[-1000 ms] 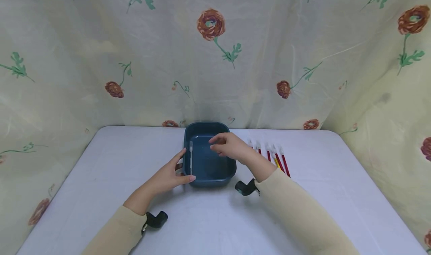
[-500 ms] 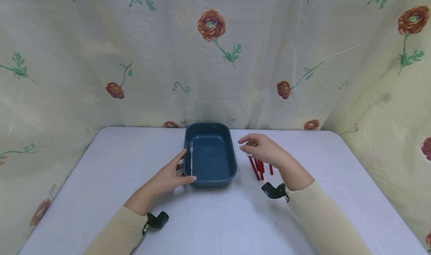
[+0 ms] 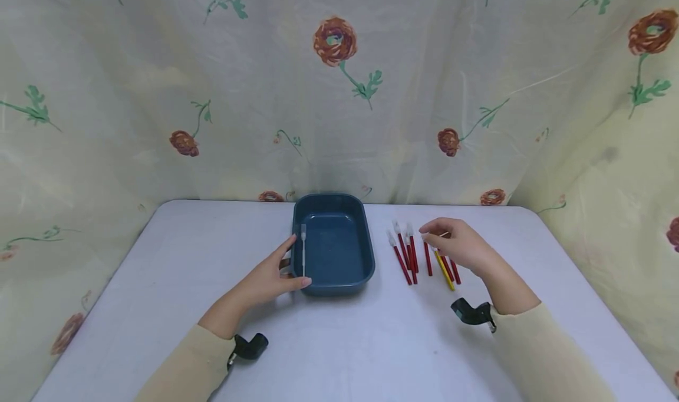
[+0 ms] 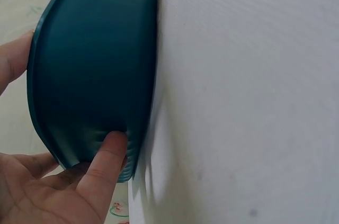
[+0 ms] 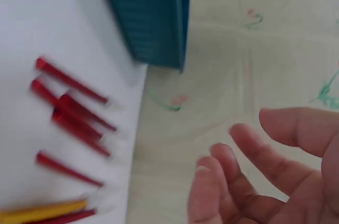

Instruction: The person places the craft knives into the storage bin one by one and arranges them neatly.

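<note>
The left hand [image 3: 265, 280] holds the blue basin [image 3: 339, 251] at its left edge, thumb on the rim, fingers spread, probably to steady it; a thin white stick [image 3: 303, 246] lies along the inside of the basin's left wall. To the basin's right, red sticks [image 3: 402, 265] and a yellow stick [image 3: 444, 270] (brushes, perhaps) rest on the desk [image 3: 339, 343], likely spaced for easy reach. The right hand [image 3: 460, 244] hovers over some of them, and the right wrist view shows its bent fingers apart, pinching nothing; only the left wrist view clearly reveals a fingertip pressing the basin's outer wall
</note>
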{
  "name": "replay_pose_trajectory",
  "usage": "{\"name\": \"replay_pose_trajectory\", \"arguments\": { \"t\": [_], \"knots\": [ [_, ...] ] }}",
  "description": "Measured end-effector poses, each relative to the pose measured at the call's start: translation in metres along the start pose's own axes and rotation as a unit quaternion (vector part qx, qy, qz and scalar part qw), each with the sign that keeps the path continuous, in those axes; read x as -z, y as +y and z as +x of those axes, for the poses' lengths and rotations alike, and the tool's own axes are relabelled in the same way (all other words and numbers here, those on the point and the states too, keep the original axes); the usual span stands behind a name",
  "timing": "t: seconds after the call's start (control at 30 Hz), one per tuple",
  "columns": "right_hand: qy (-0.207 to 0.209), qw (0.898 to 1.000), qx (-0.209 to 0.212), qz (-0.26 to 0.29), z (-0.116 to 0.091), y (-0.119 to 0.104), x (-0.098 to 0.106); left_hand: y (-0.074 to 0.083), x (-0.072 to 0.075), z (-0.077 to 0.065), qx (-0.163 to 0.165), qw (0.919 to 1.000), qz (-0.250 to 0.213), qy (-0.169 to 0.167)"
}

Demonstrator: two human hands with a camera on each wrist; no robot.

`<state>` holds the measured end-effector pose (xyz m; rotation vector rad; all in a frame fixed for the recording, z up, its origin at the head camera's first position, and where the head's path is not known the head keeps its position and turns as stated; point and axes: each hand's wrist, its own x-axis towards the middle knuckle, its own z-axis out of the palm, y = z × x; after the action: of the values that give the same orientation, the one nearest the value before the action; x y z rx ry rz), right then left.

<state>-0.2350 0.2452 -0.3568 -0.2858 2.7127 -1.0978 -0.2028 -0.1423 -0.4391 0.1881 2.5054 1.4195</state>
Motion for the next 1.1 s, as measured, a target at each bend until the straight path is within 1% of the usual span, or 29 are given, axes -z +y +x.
{"name": "replay_pose_trajectory", "arguments": {
  "t": [0.13,0.23,0.4,0.57,0.67,0.8,0.97,1.1],
  "knots": [
    [0.025,0.999,-0.022,0.001,-0.002,0.016,0.004,-0.001,0.000,0.000,0.001,1.0000,-0.002,0.000],
    [0.031,0.999,-0.031,0.003,-0.002,0.027,0.005,-0.002,0.001,0.000,0.001,1.0000,-0.006,0.001],
    [0.020,0.999,-0.042,0.001,0.000,0.048,0.006,-0.003,0.001,0.001,0.003,1.0000,-0.003,0.002],
    [0.010,0.998,-0.062,-0.006,0.003,0.069,0.006,-0.003,0.001,0.001,-0.003,1.0000,0.001,0.000],
    [-0.004,0.997,-0.076,-0.001,0.005,0.079,0.006,-0.001,0.001,0.001,-0.003,1.0000,0.002,-0.001],
    [-0.020,0.996,-0.085,0.006,0.008,0.090,0.006,-0.001,0.001,0.001,-0.003,1.0000,0.004,-0.001],
    [-0.018,0.996,-0.092,-0.004,0.012,0.100,0.003,-0.001,0.001,0.000,-0.008,1.0000,0.002,-0.002],
    [-0.021,0.995,-0.094,0.001,0.014,0.104,0.000,-0.001,0.001,0.000,-0.009,0.9999,-0.003,-0.003]
  ]
}}
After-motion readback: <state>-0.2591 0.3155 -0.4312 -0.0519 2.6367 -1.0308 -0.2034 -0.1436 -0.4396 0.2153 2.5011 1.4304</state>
